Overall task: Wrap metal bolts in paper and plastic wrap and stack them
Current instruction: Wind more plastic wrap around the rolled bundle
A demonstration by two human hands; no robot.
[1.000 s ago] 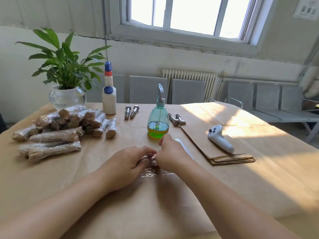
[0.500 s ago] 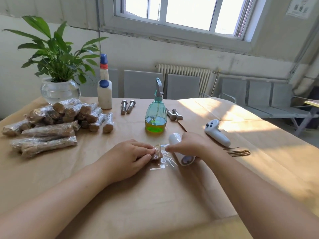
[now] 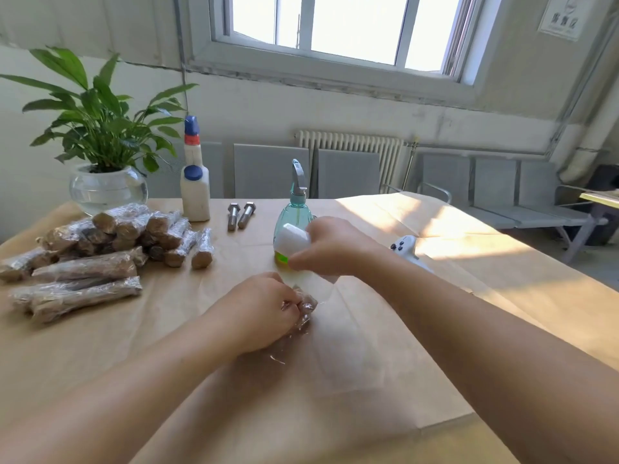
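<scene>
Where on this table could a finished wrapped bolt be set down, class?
Free: bare paper between the wrapped pile and the left hand, and the sunlit right side. Crowded: around the spray bottle and right hand.

Matt brown kraft paper covers the worktop [image 3: 385, 390], creased in places. The stacked wrapped bolts [image 3: 110, 239] show rough brown paper under glossy, crinkled clear film. Two bare bolts [image 3: 240, 215] are dull grey metal. The spray bottle [image 3: 292, 217] is translucent teal plastic, and the glue bottle [image 3: 195, 195] matt white plastic. The plant bowl [image 3: 108, 190] is clear, shiny glass.
</scene>
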